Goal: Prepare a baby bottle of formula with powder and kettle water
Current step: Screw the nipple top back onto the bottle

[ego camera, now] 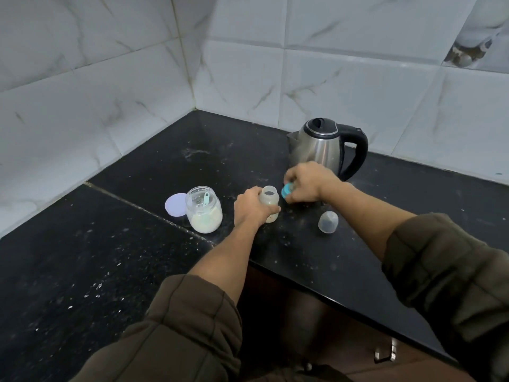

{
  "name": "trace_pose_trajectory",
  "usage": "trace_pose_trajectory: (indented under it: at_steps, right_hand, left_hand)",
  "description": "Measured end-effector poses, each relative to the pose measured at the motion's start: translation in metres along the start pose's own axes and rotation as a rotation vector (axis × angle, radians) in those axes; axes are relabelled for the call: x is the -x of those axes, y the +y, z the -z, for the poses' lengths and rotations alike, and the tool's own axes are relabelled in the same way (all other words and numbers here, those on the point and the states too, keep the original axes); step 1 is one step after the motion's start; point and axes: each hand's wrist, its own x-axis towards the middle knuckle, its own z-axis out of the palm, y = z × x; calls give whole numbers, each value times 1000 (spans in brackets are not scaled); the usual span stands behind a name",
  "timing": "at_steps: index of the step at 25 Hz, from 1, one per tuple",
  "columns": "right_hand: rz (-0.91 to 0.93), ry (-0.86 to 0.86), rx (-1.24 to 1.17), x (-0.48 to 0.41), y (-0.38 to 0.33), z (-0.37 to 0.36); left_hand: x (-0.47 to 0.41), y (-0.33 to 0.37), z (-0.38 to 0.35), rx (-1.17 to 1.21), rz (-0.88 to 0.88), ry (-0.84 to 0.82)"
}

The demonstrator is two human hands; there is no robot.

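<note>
On the counter [170, 166], left hand [249, 208] grips bottle [269, 201], right hand [308, 183] holds blue ring [287, 191]

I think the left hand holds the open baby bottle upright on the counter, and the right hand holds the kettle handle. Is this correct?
Not quite. In the head view, the right hand holds the blue bottle ring, not the kettle handle; the kettle stands untouched behind it. The left hand does hold the open baby bottle upright on the counter.
</note>
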Motion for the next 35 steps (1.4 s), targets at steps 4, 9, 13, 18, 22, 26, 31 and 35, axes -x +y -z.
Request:
trace_pose_trajectory:
  at_steps: [4, 9, 13, 18, 22, 26, 31, 35]
  right_hand:
    - [102, 43, -136, -18, -18, 27]
    - [188, -108, -35, -32, -32, 18]
    - [219, -137, 9, -35, -40, 13]
    - [182, -159, 12, -41, -40, 7]
    - [166, -167, -15, -45, -39, 0]
    - [131, -144, -9, -45, -37, -1]
    - [58, -66, 48, -43, -40, -4]
    - [59, -100, 195, -43, -42, -1]
  left_hand:
    - [-2, -1, 0, -30, -3, -24]
    - [-5, -5, -2, -58, -24, -39]
    - [-8, -7, -1, -104, -67, -48]
    - [-12, -10, -3, -118, -90, -42]
    - [-12, -11, -4, -116, -100, -28]
    - [-12, -10, -2, -122, -97, -36]
    - [-12, -10, -3, -124, -85, -27]
    - [-14, -12, -5, -117, -79, -21]
